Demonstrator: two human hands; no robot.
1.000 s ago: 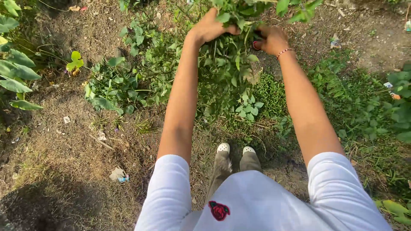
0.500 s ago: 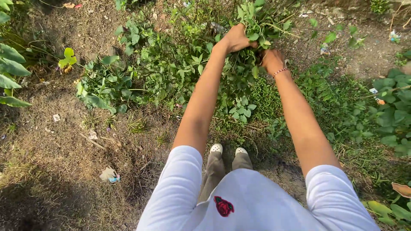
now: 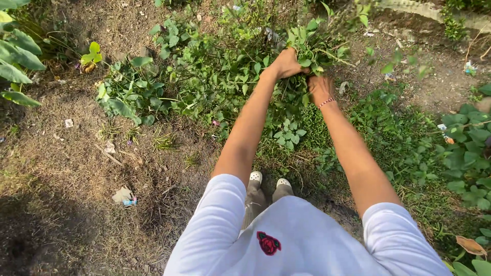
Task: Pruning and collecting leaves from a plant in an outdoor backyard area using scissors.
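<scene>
Lower now than a second ago, your left hand (image 3: 286,64) stays closed around the leafy stems (image 3: 312,48) at upper centre while your right hand (image 3: 320,89) curls just beneath, its grasp hidden, apparently mid-pull; next comes a firm, steady tug.

Leafy green plant clump (image 3: 307,48): thin stems, small oval leaves, some yellowing at the tips. Stands upright but bunched, stems drawn together where both hands close on it. Sits at the far edge of the weed patch (image 3: 215,76), just beyond it, beside bare soil; lower stems hidden in foliage.
</scene>
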